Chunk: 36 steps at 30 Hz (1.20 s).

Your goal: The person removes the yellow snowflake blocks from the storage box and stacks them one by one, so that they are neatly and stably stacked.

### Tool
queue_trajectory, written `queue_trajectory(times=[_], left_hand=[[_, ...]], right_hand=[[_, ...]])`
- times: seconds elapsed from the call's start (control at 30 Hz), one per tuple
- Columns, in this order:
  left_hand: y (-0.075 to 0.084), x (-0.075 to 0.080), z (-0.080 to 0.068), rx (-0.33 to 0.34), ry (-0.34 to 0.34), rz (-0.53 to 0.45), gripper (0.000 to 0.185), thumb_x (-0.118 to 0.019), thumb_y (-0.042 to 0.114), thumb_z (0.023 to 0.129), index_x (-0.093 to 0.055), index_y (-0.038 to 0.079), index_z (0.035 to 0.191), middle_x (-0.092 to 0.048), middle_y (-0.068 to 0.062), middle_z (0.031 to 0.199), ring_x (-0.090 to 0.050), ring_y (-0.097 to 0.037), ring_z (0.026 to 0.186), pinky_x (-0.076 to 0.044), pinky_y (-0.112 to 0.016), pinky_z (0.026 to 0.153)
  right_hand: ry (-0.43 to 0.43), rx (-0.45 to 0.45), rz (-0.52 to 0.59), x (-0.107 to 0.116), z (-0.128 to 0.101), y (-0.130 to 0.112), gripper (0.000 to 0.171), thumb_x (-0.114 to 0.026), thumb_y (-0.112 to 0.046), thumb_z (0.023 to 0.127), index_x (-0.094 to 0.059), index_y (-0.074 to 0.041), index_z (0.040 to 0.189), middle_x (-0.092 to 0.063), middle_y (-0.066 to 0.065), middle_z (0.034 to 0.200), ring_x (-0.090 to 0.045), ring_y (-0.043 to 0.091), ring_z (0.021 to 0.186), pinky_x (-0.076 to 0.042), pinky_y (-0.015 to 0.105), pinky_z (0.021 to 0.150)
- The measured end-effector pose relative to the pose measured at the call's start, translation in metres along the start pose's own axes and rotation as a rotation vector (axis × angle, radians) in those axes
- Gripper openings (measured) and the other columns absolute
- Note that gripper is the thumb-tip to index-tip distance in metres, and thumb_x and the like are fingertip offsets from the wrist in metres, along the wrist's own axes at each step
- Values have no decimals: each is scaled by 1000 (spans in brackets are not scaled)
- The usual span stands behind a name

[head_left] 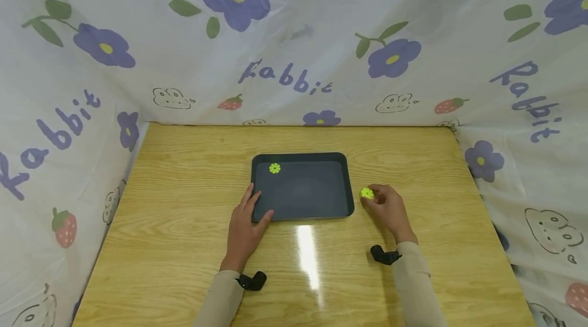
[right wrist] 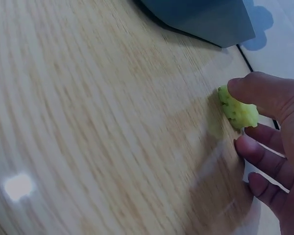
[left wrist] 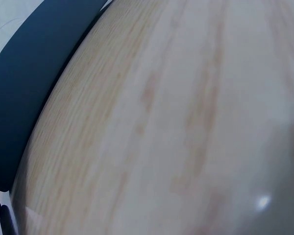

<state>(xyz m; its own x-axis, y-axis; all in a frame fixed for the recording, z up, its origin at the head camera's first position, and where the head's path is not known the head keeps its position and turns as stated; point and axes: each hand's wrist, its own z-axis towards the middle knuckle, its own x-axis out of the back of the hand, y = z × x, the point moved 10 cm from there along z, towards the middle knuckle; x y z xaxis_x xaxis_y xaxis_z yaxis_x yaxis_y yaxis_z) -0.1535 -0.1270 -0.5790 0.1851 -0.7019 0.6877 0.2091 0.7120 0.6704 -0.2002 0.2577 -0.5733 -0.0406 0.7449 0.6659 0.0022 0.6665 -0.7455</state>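
On the wooden surface [head_left: 184, 245] the dark tray [head_left: 303, 209] already holds one green disc [head_left: 274, 168], the left hand [head_left: 243, 227] rests flat and relaxed on its near corner, while the right hand [head_left: 390, 209] apparently pinches the second green disc [head_left: 366, 193] just outside the tray, not yet in

The head view looks forward and down from above the near edge of the wooden tabletop [head_left: 184, 266], far enough back to take in all four edges, the dark tray [head_left: 303, 209] mid-table and the printed cloth behind. The left wrist view sits very close over the tabletop [left wrist: 186, 122], blurred, sharing only the tray's edge [left wrist: 19, 98] with the head view. The right wrist view skims low and near across the wood [right wrist: 88, 122] toward a tray corner [right wrist: 210, 24], sharing that corner and the green piece [right wrist: 240, 112] with the head view [head_left: 366, 193].
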Motion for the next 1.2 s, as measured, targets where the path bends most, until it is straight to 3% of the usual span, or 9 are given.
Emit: queue_trajectory(times=[0.17, 0.3, 0.77, 1.1, 1.2], left_hand=[[0, 1, 0, 3, 0, -2, 64, -62, 48, 93, -46, 14, 145, -23, 7, 159, -41, -32, 133, -38, -54, 102], [0, 0, -1, 7, -8, -7, 65, -62, 48, 93, -45, 15, 146, -22, 7, 159, -40, -31, 134, -37, -54, 103], [-2, -2, -1, -8, 9, -6, 64, -63, 47, 93, -45, 17, 146, -21, 9, 160, -40, -28, 135, -37, -51, 104], [-4, -2, 0, 6, -1, -16, 64, -61, 49, 93, -45, 17, 146, -20, 9, 160, -40, -30, 134, -37, -53, 104], [-5, -3, -1, 5, -10, -19, 65, -61, 50, 93, -45, 17, 146, -20, 10, 159, -40, -29, 134, -37, -53, 104]], right_hand=[[-21, 42, -37, -2, 3, -4, 53, -76, -21, 86, -57, -5, 134, -59, 16, 112, -59, 22, 80, -51, 37, 69], [-44, 89, -100, -4, 5, -9, 52, -76, -19, 86, -58, -6, 134, -57, 16, 108, -59, 21, 78, -51, 37, 68], [-84, 103, -170, -10, 8, -23, 31, -73, -16, 88, -69, -7, 118, -59, 13, 105, -54, 20, 76, -47, 35, 66], [-103, 103, -188, -13, 9, -24, 30, -73, -16, 88, -69, -6, 116, -58, 13, 105, -55, 21, 79, -50, 38, 70], [-99, 78, -201, -12, 8, -22, 41, -73, -24, 88, -64, -5, 124, -53, 17, 113, -55, 22, 78, -51, 40, 70]])
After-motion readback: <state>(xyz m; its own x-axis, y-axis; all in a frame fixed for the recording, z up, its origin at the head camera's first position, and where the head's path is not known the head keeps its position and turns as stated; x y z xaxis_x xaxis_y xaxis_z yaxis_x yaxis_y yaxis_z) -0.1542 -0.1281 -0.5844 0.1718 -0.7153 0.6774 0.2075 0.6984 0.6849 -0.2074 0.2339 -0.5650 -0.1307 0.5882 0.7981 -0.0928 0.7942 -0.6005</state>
